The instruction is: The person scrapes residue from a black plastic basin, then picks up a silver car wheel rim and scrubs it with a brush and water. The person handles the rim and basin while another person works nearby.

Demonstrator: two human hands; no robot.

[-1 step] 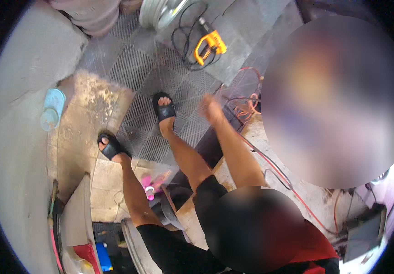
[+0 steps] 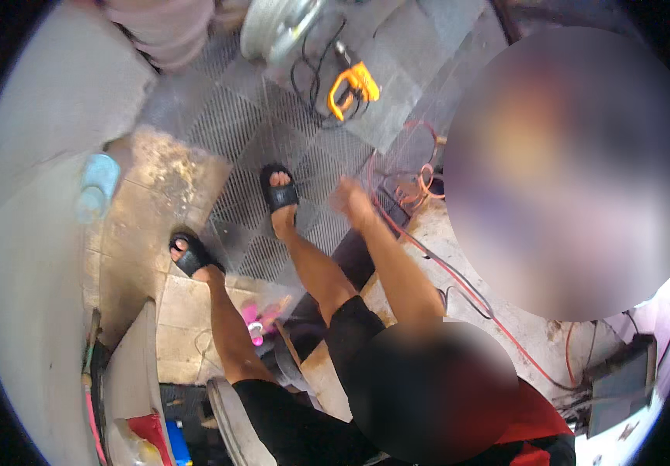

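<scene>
My bare right forearm reaches out past my right knee, and at its end my right hand [image 2: 353, 203] is in the air over the grey grated floor [image 2: 230, 116]. Its fingers are smeared by motion and I see nothing I can name in them. Closest to it are my right foot in a black slide sandal [image 2: 279, 194] and a coiled orange hose [image 2: 426, 180]. Farther off lies a yellow corded power tool [image 2: 362, 80] with a metal nose. My left hand is out of the picture. A blurred patch hides my upper right arm.
At the far edge lies a pale wheel rim [image 2: 276, 31]. Blue slippers [image 2: 99, 186] rest by a grey wall at left. A red hose [image 2: 506, 334] and dark cable cross the pale surface at right. A pink object [image 2: 254, 322] lies below my legs. Another large blurred patch covers the right side.
My right hand has drawn slightly back toward me. The whole view has shifted a little; the tool, slippers and hoses otherwise lie as before.
</scene>
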